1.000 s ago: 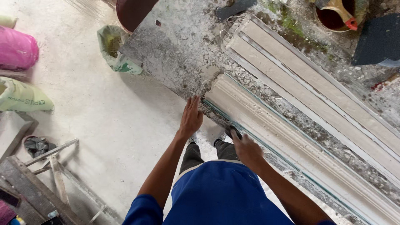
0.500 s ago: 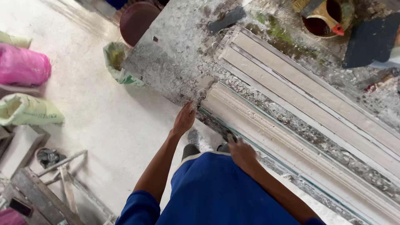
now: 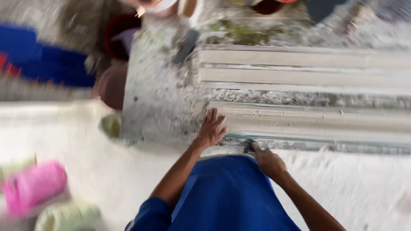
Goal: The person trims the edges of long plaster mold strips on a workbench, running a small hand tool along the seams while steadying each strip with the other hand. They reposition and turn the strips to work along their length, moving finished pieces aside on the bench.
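Presently the left hand lies flat, fingers spread and gripping nothing, on the near end of the nearest moulding strip, a long pale cast piece that runs to the right across the desk. An open palm on the end of the piece looks suited to steadying it or testing its surface. The right hand sits at the lower edge of the same strip, just beside its rim; its fingers curl toward the edge, but motion blur hides whether they clamp on anything, so its state cannot be told. A small dark object at its fingertips is too blurred to identify.

Beyond this strip, a second set of pale moulding strips lies parallel, apart from the first, with rough grey residue between them; laid flat and side by side, they appear to be resting on the surface.

Left of the desk stand a dark red bucket and, on the pale floor, a pink sack and a green sack, well apart from both hands.
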